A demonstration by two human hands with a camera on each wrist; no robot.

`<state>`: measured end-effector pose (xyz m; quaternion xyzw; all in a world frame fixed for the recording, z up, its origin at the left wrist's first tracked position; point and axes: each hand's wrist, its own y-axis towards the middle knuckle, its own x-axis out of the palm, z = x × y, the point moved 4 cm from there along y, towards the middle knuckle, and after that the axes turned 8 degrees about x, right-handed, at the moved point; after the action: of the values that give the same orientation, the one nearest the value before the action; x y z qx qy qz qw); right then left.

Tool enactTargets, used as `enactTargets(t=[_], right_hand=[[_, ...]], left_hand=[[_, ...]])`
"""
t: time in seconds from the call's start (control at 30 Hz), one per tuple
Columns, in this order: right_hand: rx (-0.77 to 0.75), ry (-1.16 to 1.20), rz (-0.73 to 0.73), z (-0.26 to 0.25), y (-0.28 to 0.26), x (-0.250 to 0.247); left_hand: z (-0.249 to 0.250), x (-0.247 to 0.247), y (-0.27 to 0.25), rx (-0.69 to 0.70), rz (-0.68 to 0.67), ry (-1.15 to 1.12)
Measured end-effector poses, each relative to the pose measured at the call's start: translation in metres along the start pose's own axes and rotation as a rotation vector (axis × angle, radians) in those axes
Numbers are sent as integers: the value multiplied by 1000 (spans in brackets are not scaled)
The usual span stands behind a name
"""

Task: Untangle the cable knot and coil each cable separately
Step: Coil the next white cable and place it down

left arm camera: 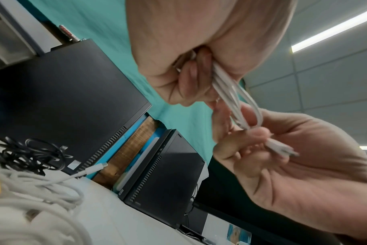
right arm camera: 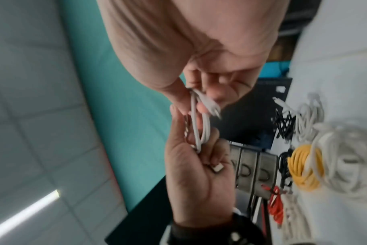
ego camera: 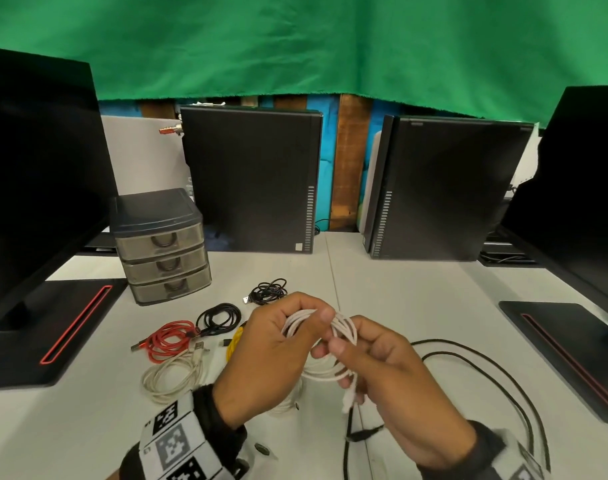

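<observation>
White cable [ego camera: 325, 329] in both hands

I see my left hand [ego camera: 273, 358] and right hand [ego camera: 396, 386] raised together over the white table [ego camera: 416, 289], both gripping a small white cable coil [ego camera: 325, 332] between thumbs and curled fingers. Its plug end hangs below my right fingers. A loose black cable [ego camera: 496, 372] loops across the table to the right. On the left lie a red coil [ego camera: 167, 342], a beige coil [ego camera: 172, 375], two black coils [ego camera: 219, 318], and a partly hidden yellow one [ego camera: 235, 341], near a three-drawer organizer [ego camera: 162, 247].
</observation>
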<state>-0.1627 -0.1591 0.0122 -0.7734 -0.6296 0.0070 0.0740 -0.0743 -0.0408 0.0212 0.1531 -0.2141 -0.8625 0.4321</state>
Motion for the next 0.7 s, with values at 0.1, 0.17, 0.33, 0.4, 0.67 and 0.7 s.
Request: enactTargets(t=[0.1, 0.17, 0.33, 0.4, 0.67, 0.7], right_hand=[[11, 154, -72, -6, 0, -3], [25, 219, -80, -7, 1, -8], [12, 158, -86, -12, -1, -13], [-11, 94, -65, -15, -3, -16], [-117, -43, 4, -21, -3, -25], [-113, -30, 3, -20, -2, -25]], left_hand=[[-3, -4, 2, -53, -12, -53], [-4, -8, 4, -127, -15, -149], [2, -5, 3, -179, -73, -150], [0, -6, 1, -145, -128, -51], [1, -6, -5, -413, -279, -341], [0, -4, -5, -422, -286, -419]])
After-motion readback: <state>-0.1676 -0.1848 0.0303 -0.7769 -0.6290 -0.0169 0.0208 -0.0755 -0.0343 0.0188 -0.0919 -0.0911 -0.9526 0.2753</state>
